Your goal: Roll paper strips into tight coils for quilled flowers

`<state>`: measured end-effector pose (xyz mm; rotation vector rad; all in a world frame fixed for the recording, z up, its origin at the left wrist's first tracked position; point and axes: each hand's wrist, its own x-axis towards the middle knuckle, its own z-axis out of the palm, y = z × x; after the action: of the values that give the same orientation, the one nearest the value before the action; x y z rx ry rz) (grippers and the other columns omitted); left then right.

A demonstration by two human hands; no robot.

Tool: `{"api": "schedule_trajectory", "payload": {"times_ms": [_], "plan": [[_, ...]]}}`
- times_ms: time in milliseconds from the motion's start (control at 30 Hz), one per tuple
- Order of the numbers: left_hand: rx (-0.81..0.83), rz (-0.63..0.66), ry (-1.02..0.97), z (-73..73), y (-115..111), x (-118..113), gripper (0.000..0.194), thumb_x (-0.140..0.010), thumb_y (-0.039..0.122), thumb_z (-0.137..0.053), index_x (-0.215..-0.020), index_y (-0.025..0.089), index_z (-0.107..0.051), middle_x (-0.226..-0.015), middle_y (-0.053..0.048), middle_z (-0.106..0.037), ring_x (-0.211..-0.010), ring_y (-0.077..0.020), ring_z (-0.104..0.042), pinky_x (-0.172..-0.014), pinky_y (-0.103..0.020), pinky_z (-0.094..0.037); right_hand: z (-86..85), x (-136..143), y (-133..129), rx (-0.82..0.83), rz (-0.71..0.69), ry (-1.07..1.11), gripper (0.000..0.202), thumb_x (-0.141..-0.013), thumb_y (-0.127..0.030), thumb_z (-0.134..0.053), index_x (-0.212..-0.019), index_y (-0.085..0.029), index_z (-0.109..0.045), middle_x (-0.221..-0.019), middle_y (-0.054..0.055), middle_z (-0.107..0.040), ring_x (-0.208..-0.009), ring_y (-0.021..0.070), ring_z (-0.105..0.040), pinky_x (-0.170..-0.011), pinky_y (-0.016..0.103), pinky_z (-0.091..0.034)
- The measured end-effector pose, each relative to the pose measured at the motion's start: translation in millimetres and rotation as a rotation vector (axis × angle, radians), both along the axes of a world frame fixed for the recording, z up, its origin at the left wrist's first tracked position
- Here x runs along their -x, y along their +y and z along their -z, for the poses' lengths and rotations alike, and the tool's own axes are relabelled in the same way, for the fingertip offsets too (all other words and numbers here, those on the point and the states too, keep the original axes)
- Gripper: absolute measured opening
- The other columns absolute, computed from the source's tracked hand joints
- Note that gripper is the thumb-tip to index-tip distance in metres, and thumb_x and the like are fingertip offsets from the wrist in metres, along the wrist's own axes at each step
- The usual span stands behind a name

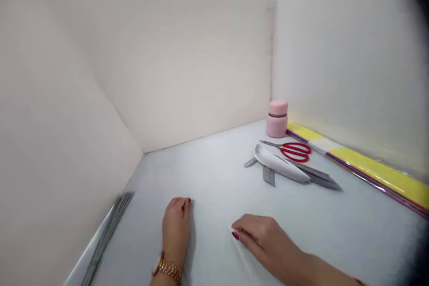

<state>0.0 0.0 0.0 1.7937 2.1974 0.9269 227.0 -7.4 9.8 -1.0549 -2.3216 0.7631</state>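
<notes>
My left hand (176, 221), with a gold watch at the wrist, is above the pale table with thumb and fingers pinched together. Whatever it pinches, if anything, is too small to make out. To its right, my right hand (264, 239) is also closed in a pinch. A small bit of a thin white strip (233, 229) shows at its fingertips, and a faint pale line runs down from there towards the near edge. The two hands are apart, and nothing visible spans the gap between them.
Red-handled scissors (295, 151) lie beside a white curved holder (281, 165) with grey strips under it. A pink jar (277, 119) stands in the back corner. Yellow wrapped sheets (368, 158) line the right wall; a bundle of thin dark green stems (107, 232) lies left.
</notes>
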Motion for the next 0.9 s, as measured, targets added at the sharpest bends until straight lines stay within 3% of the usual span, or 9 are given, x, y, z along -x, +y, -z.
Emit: {"api": "schedule_trajectory", "payload": {"times_ms": [400, 567, 700, 900], "plan": [[-0.026, -0.057, -0.022, 9.0, 0.4, 4.9, 0.029, -0.083, 0.019, -0.039, -0.097, 0.012, -0.063, -0.098, -0.012, -0.065, -0.09, -0.0232, -0.06, -0.083, -0.036, -0.044, 0.2, -3.2, 1.4, -0.007, -0.007, -0.009, 0.022, -0.088, -0.016, -0.042, -0.086, -0.02, -0.063, -0.079, 0.001, -0.067, -0.071, 0.0148, -0.061, -0.067, 0.025, -0.045], [-0.057, 0.009, 0.017, 12.6, 3.6, 4.5, 0.032, -0.08, 0.019, -0.044, -0.108, 0.012, -0.059, -0.101, -0.011, -0.06, -0.094, -0.023, -0.056, -0.086, -0.036, -0.043, 1.7, -1.5, 1.4, -0.022, -0.015, -0.009, 0.022, -0.088, -0.018, -0.041, -0.088, -0.02, -0.063, -0.081, 0.001, -0.067, -0.072, 0.0148, -0.061, -0.068, 0.025, -0.044], [-0.064, 0.061, 0.041, 14.3, 8.0, 5.7, 0.022, -0.08, 0.021, -0.046, -0.09, 0.014, -0.064, -0.089, -0.008, -0.059, -0.087, -0.0226, -0.055, -0.082, -0.036, -0.043, 2.0, -0.5, 1.3, -0.025, -0.02, -0.018, 0.022, -0.088, -0.017, -0.041, -0.085, -0.02, -0.063, -0.078, 0.001, -0.067, -0.07, 0.0144, -0.061, -0.066, 0.024, -0.044], [-0.056, 0.026, 0.042, 10.5, 6.1, 5.1, 0.024, -0.084, 0.026, -0.042, -0.075, 0.016, -0.062, -0.081, -0.008, -0.06, -0.08, -0.0233, -0.056, -0.075, -0.037, -0.044, 2.7, -1.8, 1.6, -0.029, -0.018, -0.02, 0.023, -0.088, -0.017, -0.041, -0.086, -0.021, -0.063, -0.078, 0.001, -0.067, -0.07, 0.0143, -0.061, -0.066, 0.024, -0.044]]}}
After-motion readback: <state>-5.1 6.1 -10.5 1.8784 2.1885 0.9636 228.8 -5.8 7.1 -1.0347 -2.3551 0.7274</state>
